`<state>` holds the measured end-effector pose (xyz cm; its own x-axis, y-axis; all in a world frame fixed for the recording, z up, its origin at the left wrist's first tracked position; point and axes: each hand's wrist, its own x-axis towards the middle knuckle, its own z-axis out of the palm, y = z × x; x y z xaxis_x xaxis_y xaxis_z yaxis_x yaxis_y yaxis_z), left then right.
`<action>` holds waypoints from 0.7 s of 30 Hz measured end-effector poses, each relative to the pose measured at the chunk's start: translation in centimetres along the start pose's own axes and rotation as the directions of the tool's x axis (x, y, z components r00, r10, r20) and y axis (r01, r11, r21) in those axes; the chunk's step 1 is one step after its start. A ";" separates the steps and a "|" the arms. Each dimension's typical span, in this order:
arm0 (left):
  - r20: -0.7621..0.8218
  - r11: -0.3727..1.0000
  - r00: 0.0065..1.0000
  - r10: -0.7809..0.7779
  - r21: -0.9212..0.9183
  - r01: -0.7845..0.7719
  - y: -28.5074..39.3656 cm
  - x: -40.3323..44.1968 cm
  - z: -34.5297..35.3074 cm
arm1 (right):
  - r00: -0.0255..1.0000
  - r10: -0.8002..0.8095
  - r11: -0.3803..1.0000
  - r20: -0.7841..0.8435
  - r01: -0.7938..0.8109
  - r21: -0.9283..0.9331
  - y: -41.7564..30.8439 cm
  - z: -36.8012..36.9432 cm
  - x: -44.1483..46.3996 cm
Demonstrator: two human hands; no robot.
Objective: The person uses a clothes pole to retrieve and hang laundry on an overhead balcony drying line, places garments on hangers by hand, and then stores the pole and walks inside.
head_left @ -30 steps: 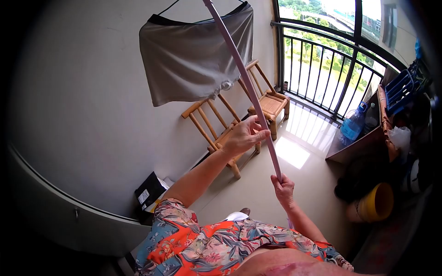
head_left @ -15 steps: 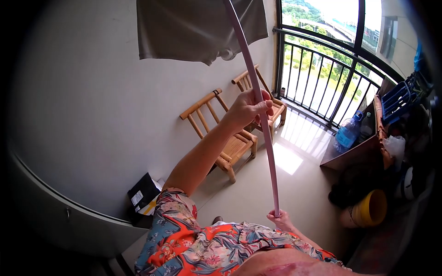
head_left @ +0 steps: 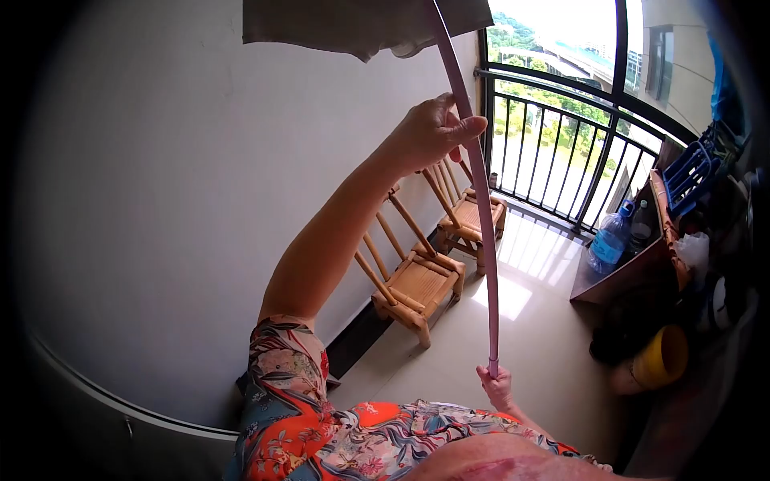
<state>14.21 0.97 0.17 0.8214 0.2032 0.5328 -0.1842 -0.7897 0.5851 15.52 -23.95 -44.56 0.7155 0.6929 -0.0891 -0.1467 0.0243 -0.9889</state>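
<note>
Glossy pale floor tiles, brightly sunlit near the black-barred railing at upper right, meet a smooth plain wall beside two slatted wooden chairs. A slim, pinkish pole runs from top centre to lower centre, the left hand curled partway round it, the right hand closed at its lower end. Soft grey-brown cloth hangs at the top.
</note>
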 end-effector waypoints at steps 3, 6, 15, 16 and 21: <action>-0.168 0.885 0.937 0.307 0.412 -0.216 4.1 -3.0 -3.9 | 0.994 -0.105 0.994 -0.042 0.105 -0.004 -3.4 1.2 2.3; -0.243 0.631 0.597 0.764 0.472 -0.615 9.5 -8.8 -8.4 | 0.957 -0.281 0.960 -0.076 0.281 -0.011 -7.0 2.8 5.5; -0.170 0.400 0.386 0.907 0.634 -0.662 16.3 -19.1 -14.3 | 0.927 -0.374 0.927 -0.036 0.372 -0.052 -15.7 5.7 9.2; -0.180 0.393 0.370 0.911 0.650 -0.651 16.6 -19.3 -15.0 | 0.928 -0.371 0.928 -0.039 0.370 -0.039 -17.0 5.5 9.2; -0.184 0.317 0.277 0.943 0.746 -0.586 18.8 -22.6 -17.8 | 0.845 -0.532 0.847 -0.056 0.532 -0.017 -25.5 7.8 10.9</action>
<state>-17.39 -8.20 10.01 -0.0459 -0.5822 0.8117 -0.1374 -0.8012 -0.5824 21.71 -11.40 -19.35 0.7212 0.5321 0.4436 0.2674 0.3769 -0.8868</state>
